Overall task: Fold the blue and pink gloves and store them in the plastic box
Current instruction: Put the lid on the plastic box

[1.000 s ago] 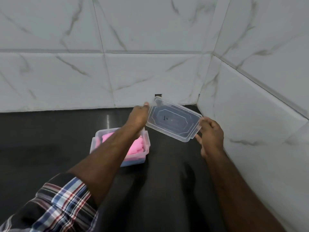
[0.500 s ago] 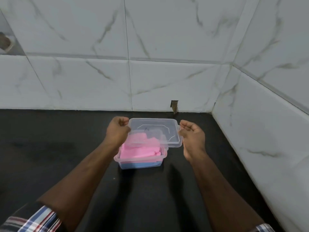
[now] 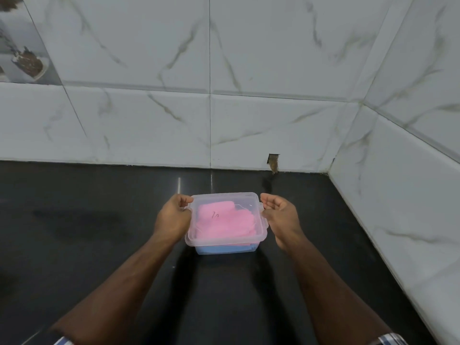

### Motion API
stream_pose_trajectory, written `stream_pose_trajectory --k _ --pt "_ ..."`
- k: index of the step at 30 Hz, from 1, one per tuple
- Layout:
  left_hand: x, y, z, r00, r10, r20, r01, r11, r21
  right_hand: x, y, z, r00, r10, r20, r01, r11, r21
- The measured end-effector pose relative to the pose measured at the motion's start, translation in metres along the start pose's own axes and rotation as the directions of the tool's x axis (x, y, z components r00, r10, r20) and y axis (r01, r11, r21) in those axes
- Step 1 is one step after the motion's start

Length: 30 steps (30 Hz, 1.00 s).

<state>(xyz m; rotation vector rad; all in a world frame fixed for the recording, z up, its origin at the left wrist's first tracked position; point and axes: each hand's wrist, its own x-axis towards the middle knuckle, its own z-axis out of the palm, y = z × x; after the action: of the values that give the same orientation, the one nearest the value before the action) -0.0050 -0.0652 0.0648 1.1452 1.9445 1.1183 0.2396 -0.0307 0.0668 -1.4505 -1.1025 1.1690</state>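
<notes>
Now that the lid (image 3: 225, 218) has come down onto the box (image 3: 227, 248) at twelve o'clock, both hands, left (image 3: 172, 218) and right (image 3: 280, 218), are gripping its ends; the gloves (image 3: 224, 224) are stored.

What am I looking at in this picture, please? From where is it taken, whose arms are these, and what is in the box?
There is no machine here. A person wears a camera on the head, so you look forward and down at their own two arms. The left hand and right hand hold a clear lid by its two sides, on top of a small plastic box. Inside lie folded pink gloves above blue gloves. The box stands on a dark counter in a corner of white tiled walls.
</notes>
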Motion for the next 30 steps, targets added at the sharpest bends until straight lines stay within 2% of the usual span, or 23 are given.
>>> stream_pose_trajectory --k 5,9,12,18,25,30 --pt "0.005 -0.002 -0.004 0.999 0.016 0.037 -0.018 0.997 0.071 0.003 0.003 0.0 0.998 -0.057 -0.008 0.054 0.976 -0.21" --pt "0.007 -0.002 0.004 0.997 0.045 0.067 -0.053 0.991 0.124 0.002 0.009 -0.002 0.997 -0.059 0.052 0.073 0.938 -0.34" --pt "0.007 0.0 0.01 0.994 0.073 0.078 -0.084 0.986 0.143 0.006 0.011 -0.003 0.998 -0.061 0.018 0.063 0.898 -0.435" --pt "0.01 -0.004 0.015 0.991 0.114 0.072 -0.126 0.973 0.191 0.009 0.007 -0.001 0.996 -0.079 0.046 0.091 0.835 -0.543" --pt "0.015 -0.01 0.017 0.993 0.098 0.062 -0.109 0.968 0.225 0.012 0.011 0.006 0.994 -0.094 0.063 0.113 0.788 -0.605" --pt "0.012 -0.012 0.018 0.988 0.135 0.075 -0.15 0.954 0.259 0.01 0.013 0.007 0.984 -0.146 0.099 0.175 0.736 -0.654"
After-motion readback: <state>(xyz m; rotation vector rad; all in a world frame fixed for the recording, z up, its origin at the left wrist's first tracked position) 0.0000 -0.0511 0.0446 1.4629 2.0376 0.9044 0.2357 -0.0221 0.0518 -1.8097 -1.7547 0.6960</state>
